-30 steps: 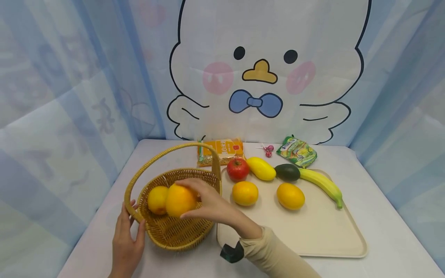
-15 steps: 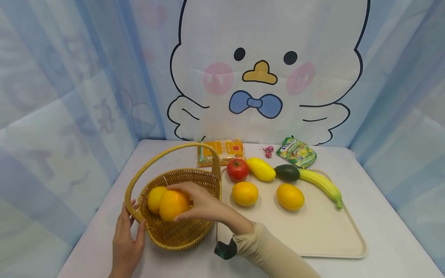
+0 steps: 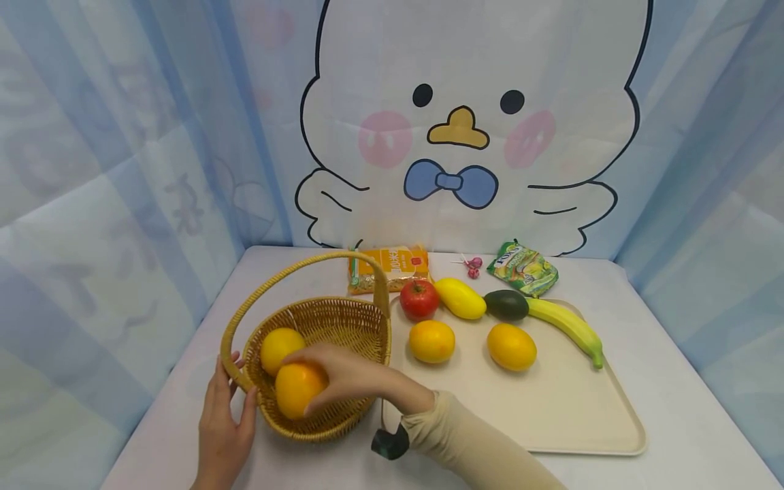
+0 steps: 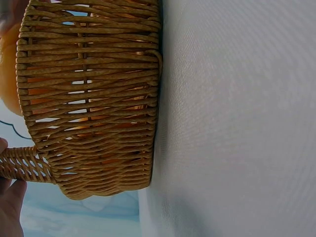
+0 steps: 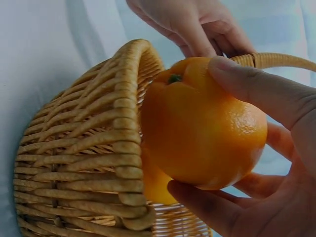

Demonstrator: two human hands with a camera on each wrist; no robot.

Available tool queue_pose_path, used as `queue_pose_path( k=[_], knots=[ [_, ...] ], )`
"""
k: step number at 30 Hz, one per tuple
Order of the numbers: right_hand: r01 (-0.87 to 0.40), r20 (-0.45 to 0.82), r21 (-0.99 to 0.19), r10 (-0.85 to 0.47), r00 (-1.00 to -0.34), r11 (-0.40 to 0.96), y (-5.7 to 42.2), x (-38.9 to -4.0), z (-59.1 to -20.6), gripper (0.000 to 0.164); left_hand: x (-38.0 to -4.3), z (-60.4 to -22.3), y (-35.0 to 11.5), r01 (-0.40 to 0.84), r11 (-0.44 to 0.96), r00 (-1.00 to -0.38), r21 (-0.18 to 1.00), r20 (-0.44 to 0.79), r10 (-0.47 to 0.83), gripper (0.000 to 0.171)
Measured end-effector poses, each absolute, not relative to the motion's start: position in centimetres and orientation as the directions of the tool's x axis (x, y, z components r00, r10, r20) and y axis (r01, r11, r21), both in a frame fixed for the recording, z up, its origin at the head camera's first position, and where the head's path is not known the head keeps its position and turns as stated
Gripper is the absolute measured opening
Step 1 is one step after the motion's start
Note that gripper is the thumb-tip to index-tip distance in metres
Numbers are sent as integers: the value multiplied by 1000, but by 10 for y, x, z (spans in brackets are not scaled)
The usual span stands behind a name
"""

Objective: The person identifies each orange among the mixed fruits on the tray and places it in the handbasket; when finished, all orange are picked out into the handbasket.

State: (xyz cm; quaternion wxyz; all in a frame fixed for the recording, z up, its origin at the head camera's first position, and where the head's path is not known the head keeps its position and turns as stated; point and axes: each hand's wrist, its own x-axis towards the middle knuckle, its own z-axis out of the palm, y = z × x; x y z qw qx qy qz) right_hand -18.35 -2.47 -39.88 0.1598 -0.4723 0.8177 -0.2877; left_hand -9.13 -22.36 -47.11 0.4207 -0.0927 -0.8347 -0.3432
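Observation:
My right hand (image 3: pixel 343 373) holds an orange (image 3: pixel 295 391) inside the round wicker basket (image 3: pixel 346 323), low near its front wall. In the right wrist view the orange (image 5: pixel 197 128), with a green stem spot, overlaps the basket rim, thumb on one side and fingers on the other. A second yellow-orange fruit (image 3: pixel 280 346) lies behind it in the basket. At the basket's left side my left hand (image 3: pixel 225 415) grips the foot of the handle (image 3: pixel 233 327). The left wrist view shows thumb and finger (image 4: pixel 12 200) on either side of that handle.
Right of the basket, a cream tray (image 3: pixel 551 415) bears a red apple (image 3: pixel 419 299), two orange-yellow fruits (image 3: pixel 431 341), a mango-like yellow fruit (image 3: pixel 461 298), a dark green fruit (image 3: pixel 506 304) and a banana (image 3: pixel 566 328). Behind are a grain bag (image 3: pixel 395 267), lollipops (image 3: pixel 473 265) and a green packet (image 3: pixel 524 267).
My right hand has carried the orange left and down, toward the front of the basket, uncovering more of the other fruit there. The left hand and basket have stayed put.

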Motion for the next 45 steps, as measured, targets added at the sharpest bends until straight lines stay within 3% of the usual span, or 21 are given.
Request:
queue_pose_path(
  k=[6, 17, 45],
  knots=[
    [-700, -53, -596, -889, -455, 394, -33, -185, -402, 70, -91, -471, -223, 436, 754, -628, 491, 766, -136, 86],
    [-694, -158, -570, -888, -433, 440, -41, -183, -405, 66, -91, -471, -222, 415, 758, -643, 503, 751, -146, 90],
    [-748, -184, -482, -887, -423, 456, -45, -183, -414, 64, -91, -471, -222, 428, 759, -630, 491, 764, -139, 89]
  ],
)
